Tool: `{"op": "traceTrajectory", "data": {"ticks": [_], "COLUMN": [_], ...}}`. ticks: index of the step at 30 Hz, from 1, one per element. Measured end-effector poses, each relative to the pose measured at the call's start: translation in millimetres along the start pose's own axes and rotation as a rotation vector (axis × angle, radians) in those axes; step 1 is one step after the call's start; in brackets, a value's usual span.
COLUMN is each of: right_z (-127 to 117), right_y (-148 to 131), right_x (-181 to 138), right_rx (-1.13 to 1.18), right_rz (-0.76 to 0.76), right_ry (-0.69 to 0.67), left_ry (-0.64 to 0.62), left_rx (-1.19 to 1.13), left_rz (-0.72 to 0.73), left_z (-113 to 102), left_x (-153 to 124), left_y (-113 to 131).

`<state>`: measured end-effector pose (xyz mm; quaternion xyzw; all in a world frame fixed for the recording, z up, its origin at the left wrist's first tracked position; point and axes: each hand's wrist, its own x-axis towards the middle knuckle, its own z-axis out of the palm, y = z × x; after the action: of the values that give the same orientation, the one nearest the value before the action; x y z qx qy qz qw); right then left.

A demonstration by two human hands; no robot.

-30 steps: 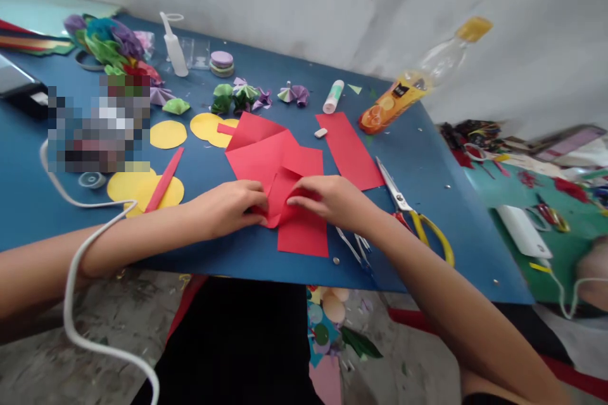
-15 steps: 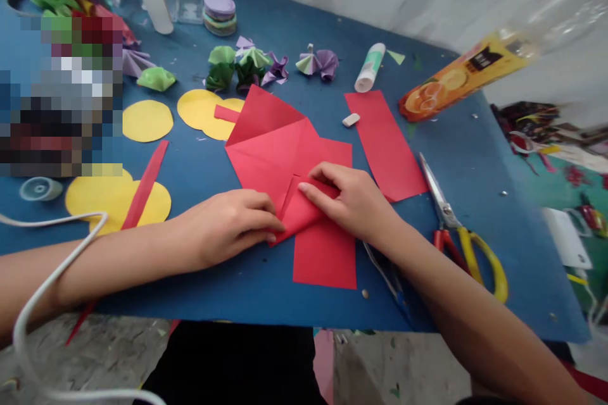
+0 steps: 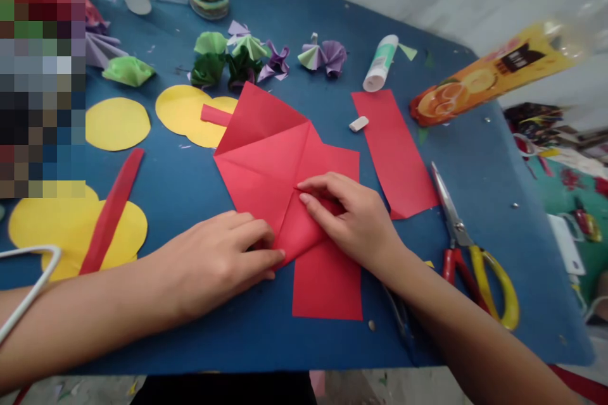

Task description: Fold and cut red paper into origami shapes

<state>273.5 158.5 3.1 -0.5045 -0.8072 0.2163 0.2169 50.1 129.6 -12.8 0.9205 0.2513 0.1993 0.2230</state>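
Note:
A folded red paper [image 3: 270, 164] lies on the blue table [image 3: 304, 25] in front of me, over another red sheet [image 3: 327, 285]. My left hand [image 3: 223, 259] lies palm down on the near left corner of the fold, its fingers pressed together on the paper. My right hand [image 3: 351, 218] rests on a small folded flap at the middle of the paper, fingertips pressing along the crease.
A red strip [image 3: 396, 149] and scissors with red and yellow handles [image 3: 475, 253] lie to the right. Yellow paper circles [image 3: 116, 123], a red strip [image 3: 111, 212], folded paper flowers [image 3: 237, 57], a glue stick [image 3: 381, 62], an orange-labelled bottle [image 3: 489, 82] and a white cable [image 3: 28, 297] surround them.
The view has dropped closer to the table. My right hand has slid up along the fold, and my left hand has pressed down on the paper's near corner.

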Motion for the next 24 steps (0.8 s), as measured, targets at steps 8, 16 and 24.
{"op": "traceTrajectory", "data": {"ticks": [8,16,24], "right_z": [2.4,5.0,7.0], "right_y": [-2.6,-3.8,-4.1], "right_x": [0.3,1.2,1.8], "right_rx": [-0.048,-0.118,-0.136], "right_rz": [0.011,-0.012,-0.021], "right_ry": [0.013,0.025,0.051], "left_ry": [-0.043,-0.047,-0.035], "left_rx": [-0.055,-0.105,-0.107], "left_rz": [-0.031,-0.029,-0.019], "left_z": [-2.1,-5.1,-5.6], "left_x": [0.0,3.6,4.7], "left_y": [-1.9,-4.2,-3.9]}}
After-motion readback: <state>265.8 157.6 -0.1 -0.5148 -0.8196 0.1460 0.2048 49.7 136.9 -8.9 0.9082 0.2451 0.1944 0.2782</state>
